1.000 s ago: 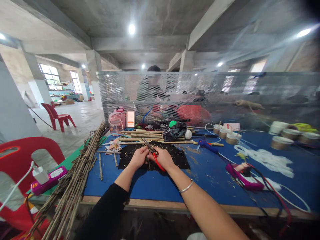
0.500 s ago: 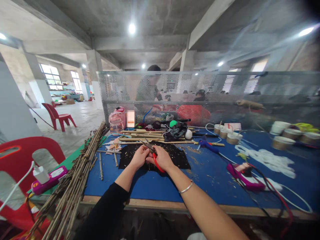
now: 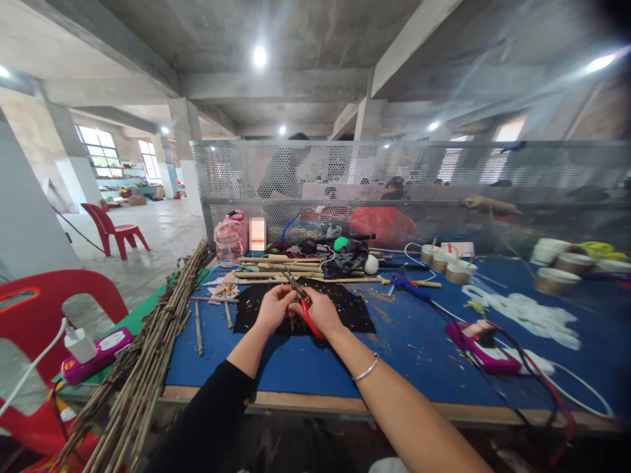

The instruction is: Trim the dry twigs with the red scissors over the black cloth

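Observation:
My left hand (image 3: 273,308) is closed around a thin brown twig (image 3: 292,284) that sticks up and away between both hands. My right hand (image 3: 320,312) grips red-handled scissors (image 3: 309,320), blades against the twig. Both hands hover over a black cloth (image 3: 348,309) littered with small cut bits, spread on the blue table (image 3: 305,364). A silver bangle (image 3: 367,368) circles my right wrist.
A long bundle of dry sticks (image 3: 148,355) lies along the table's left edge. Cut stems (image 3: 276,268), a pink bottle (image 3: 229,241), blue-handled scissors (image 3: 407,284), a purple glue gun (image 3: 480,347) with cables, and tape rolls (image 3: 555,281) lie around. A mesh screen (image 3: 409,180) stands behind; a red chair (image 3: 54,309) is left.
My hands have stayed over the black cloth, shifting only slightly on the twig and scissors. The person behind the mesh screen has leaned lower.

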`<state>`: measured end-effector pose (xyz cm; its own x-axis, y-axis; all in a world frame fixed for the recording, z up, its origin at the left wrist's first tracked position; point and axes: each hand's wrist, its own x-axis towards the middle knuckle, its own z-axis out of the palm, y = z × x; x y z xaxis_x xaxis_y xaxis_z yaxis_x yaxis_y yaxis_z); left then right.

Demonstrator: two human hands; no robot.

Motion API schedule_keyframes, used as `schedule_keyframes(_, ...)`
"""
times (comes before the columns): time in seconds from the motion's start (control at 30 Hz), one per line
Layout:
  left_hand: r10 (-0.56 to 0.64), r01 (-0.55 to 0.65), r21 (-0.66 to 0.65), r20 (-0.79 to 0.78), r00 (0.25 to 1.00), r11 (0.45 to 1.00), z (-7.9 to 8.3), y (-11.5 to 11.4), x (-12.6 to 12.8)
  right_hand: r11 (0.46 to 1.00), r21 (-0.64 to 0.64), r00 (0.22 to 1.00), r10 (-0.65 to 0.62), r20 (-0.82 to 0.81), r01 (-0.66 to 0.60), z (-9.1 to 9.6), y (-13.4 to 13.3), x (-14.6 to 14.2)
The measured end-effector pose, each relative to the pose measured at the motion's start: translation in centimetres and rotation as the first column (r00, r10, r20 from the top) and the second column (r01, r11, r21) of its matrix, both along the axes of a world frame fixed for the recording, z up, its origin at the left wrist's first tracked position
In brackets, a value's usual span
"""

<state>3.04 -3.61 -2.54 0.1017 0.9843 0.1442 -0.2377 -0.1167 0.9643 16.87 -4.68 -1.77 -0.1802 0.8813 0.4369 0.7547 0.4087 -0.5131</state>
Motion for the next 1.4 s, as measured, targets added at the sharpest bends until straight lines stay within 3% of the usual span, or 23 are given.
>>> schedule_keyframes(0.2, 0.058, -0.061, -0.056, -0.047, 0.997, 0.997, 0.4, -0.2, -0.3, 1.0, -0.004, 1.0, 0.004, 0.021, -0.004, 0.0, -0.1, 0.1)
schedule_keyframes(0.53, 0.112, -0.117, -0.037, -0.106, 0.988, 0.992, 0.9, -0.5, -0.6, 1.0, -0.031, 1.0, 0.006, 0.023, -0.005, -0.1, 0.0, 0.0)
schedule_keyframes(0.8, -0.045, 0.05, 0.039, -0.103, 0.994, 0.998, 0.1, 0.0, -0.6, 0.996, 0.079, 0.997, 0.04, 0.07, -0.046, -0.4, 0.2, 0.1)
schedule_keyframes(1.07, -0.031, 0.038, 0.083, -0.082, 0.996, 0.996, -0.6, 0.7, -0.6, 0.991, 0.117, 0.996, 0.056, 0.072, -0.065, -0.9, 0.4, -0.1)
schedule_keyframes(1.4, 0.007, 0.007, 0.103, -0.133, 0.991, 0.995, 0.1, 0.0, -0.5, 0.994, 0.067, 0.996, 0.086, 0.006, -0.086, -0.1, 0.0, 0.1)
